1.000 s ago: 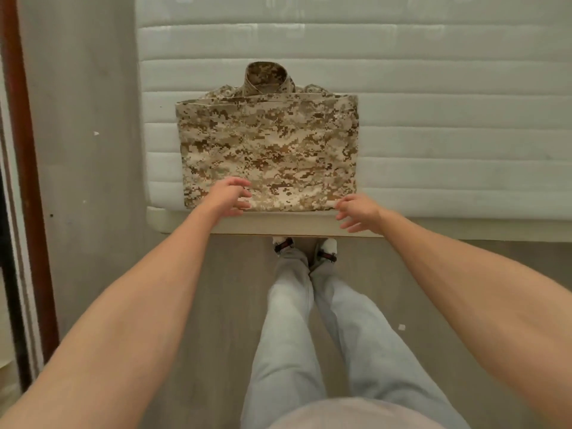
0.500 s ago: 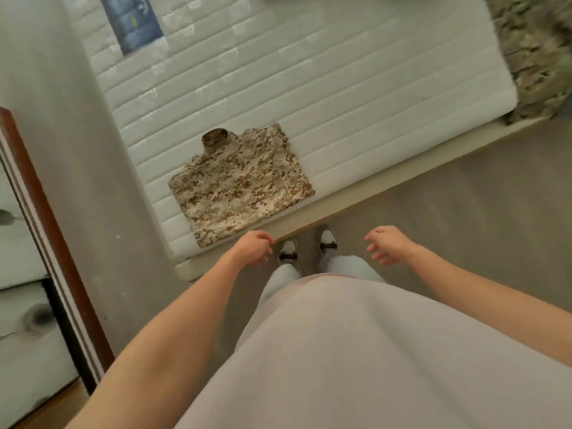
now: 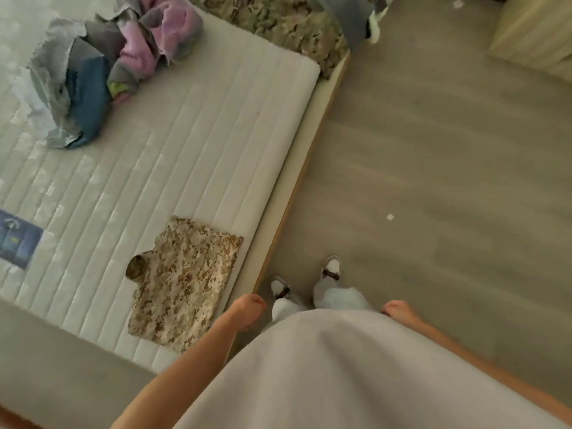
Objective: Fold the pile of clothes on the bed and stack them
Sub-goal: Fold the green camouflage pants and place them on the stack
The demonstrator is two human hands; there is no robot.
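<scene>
A folded desert-camouflage shirt [image 3: 185,281] lies flat near the corner of the white mattress [image 3: 192,144], collar toward the left. A loose pile of clothes [image 3: 105,66] in grey, blue and pink sits farther up the bed. Another camouflage garment [image 3: 278,23] lies crumpled at the mattress's far end. My left hand [image 3: 249,311] hangs beside the bed edge with fingers loosely curled, holding nothing. My right hand [image 3: 397,309] hangs at my side over the floor, partly hidden by my shirt, and holds nothing.
The wooden bed frame edge [image 3: 291,205] runs diagonally beside my feet [image 3: 309,283]. Grey floor [image 3: 448,181] spreads to the right. A pale piece of furniture [image 3: 532,32] stands at the top right. A blue label [image 3: 17,238] is on the mattress at the left.
Both hands let go of the folded camouflage shirt and dropped to my sides. My view swung right along the bed, bringing the loose clothes pile into sight.
</scene>
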